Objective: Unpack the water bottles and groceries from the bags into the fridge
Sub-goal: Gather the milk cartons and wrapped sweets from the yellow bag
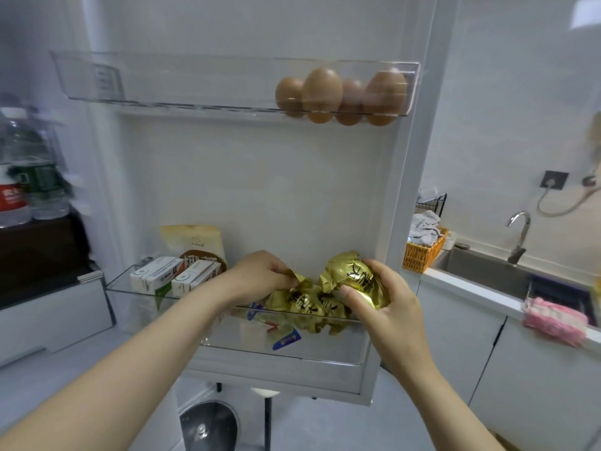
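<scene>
The open fridge door faces me with two clear door bins. Over the lower bin (286, 345), my right hand (387, 297) grips a gold foil-wrapped snack (356, 275) with black characters. My left hand (260, 276) pinches the crinkled edge of another gold foil packet (304, 302) lying in that bin among more gold packets. Two white cartons (175, 276) and a beige pouch (195, 244) stand at the bin's left end. Several brown eggs (338, 96) sit at the right end of the upper bin (162, 79). Water bottles (29, 177) stand inside the fridge at far left.
A white counter with a steel sink (481, 270) and tap (520, 236) lies to the right, with an orange basket (421, 252) holding a cloth and a pink cloth (553, 322) on the counter edge. A round appliance (208, 424) sits on the floor below the door.
</scene>
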### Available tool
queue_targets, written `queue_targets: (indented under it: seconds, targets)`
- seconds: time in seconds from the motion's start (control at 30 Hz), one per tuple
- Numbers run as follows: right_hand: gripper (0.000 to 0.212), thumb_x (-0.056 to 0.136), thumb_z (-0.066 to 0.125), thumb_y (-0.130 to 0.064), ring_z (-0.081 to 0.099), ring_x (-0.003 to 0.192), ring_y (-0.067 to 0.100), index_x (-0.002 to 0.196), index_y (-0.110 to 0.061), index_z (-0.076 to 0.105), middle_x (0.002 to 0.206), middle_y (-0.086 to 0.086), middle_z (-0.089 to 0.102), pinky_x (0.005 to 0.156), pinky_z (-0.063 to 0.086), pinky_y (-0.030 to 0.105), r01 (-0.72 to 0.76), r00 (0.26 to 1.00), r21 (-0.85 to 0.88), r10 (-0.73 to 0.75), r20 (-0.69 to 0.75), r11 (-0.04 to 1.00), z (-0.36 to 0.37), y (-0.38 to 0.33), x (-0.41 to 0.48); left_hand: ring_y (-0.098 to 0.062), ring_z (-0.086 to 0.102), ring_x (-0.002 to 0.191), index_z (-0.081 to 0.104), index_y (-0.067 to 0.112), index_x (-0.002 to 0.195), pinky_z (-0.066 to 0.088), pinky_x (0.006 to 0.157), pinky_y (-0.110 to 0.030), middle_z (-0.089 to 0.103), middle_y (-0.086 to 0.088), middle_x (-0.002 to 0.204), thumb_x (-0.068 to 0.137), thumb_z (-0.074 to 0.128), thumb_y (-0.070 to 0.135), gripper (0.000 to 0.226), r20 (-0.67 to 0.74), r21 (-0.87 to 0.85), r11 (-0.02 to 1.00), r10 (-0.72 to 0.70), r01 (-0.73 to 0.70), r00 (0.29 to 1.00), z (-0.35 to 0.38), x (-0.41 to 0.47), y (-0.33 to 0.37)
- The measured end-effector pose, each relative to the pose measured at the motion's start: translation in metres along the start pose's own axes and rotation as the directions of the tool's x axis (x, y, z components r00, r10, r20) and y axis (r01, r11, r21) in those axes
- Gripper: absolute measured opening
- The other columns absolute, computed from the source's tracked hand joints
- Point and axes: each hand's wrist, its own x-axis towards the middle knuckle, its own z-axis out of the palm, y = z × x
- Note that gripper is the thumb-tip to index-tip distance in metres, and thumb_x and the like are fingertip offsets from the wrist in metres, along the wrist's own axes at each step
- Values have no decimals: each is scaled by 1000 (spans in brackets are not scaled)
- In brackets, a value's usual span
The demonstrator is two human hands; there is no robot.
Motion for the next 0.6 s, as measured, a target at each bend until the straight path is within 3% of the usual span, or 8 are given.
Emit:
queue_targets:
  seconds: [0.1,0.17,0.27,0.4,0.47,0.53,0.6]
  targets:
    - [47,76,80,-28,58,99,-2,118,-30,61,105,-14,63,85,50,21,4,1000,7,-4,-7,1000,1,-1,-1,-5,52,46,69,18,70,38,45,-14,58,7,53,87,64,22,17,164,47,999,-27,20,986,12,7,0]
    - [47,76,80,-27,57,98,-5,117,-31,60,104,-15,61,83,48,18,5,1000,7,-5,-6,1000,1,-1,-1,-3,54,43,67,17,71,38,39,-13,58,7,50,87,63,19,17,243,27,998,-54,48,969,19,9,-1]
    - [48,76,80,-28,56,98,-7,120,-27,60,104,-17,60,82,47,14,7,1000,-1,-7,-10,1000,2,0,-2,-6,57,47,67,15,72,39,39,-13,61,2,57,89,61,19,18,301,4,998,-65,67,951,21,10,-3]
    - [49,76,80,-27,56,98,-8,121,-27,60,104,-16,60,82,47,14,4,1000,8,-4,-19,1000,4,0,-2,-3,58,50,70,7,90,40,41,-11,62,5,57,92,59,20,17,349,-63,993,-72,100,934,16,10,-8]
    - [49,76,80,-27,56,99,-8,120,-28,60,104,-15,60,82,46,14,6,1000,11,-6,-19,1000,4,0,-3,3,52,42,65,11,77,37,41,-9,57,13,47,94,55,21,23,387,-64,991,-85,119,918,13,9,-7]
    - [48,76,79,-28,56,99,-8,118,-33,58,105,-17,60,81,45,11,13,1000,9,-13,-16,1000,3,-1,-5,1,53,44,60,15,68,39,46,-9,60,11,50,93,51,25,28,436,-33,987,-127,157,891,15,6,-1]
    - [48,76,79,-29,56,99,-7,117,-35,56,105,-18,60,82,45,10,20,1000,7,-20,-12,1000,2,-2,-6,-11,62,66,66,13,80,45,63,-17,70,0,74,85,50,40,32,460,-28,973,-192,230,867,19,7,0]
